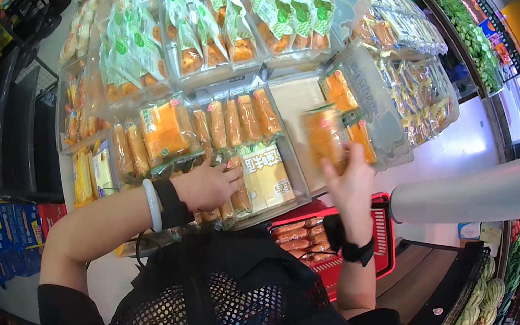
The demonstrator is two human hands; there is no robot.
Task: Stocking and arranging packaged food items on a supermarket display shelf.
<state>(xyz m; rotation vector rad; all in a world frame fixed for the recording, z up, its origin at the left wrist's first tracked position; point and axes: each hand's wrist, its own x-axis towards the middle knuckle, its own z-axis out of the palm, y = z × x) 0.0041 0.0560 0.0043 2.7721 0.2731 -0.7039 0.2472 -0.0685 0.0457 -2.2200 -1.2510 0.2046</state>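
My right hand (352,179) grips a clear bag of orange-brown bread or cake (322,130), blurred as if in motion. It is over a clear-walled compartment, where similar packets (341,92) lean along the right side and a bare bottom (297,97) shows at the left. My left hand (208,183) rests on wrapped bread rolls (239,195) in the neighbouring compartment; whether its fingers grip one is hidden. Beside it lies a pale package bearing writing (269,177). A larger packet of orange bread (166,130) lies left of it, and upright rolls (242,116) stand behind.
A red shopping basket (385,237) with several wrapped rolls (298,240) sits below my right forearm. Green-and-white bread bags (127,42) fill bins farther back. A grey-white cylinder (469,191) juts in at the right. Watermelons (480,306) and dark shelves (13,113) flank the aisles.
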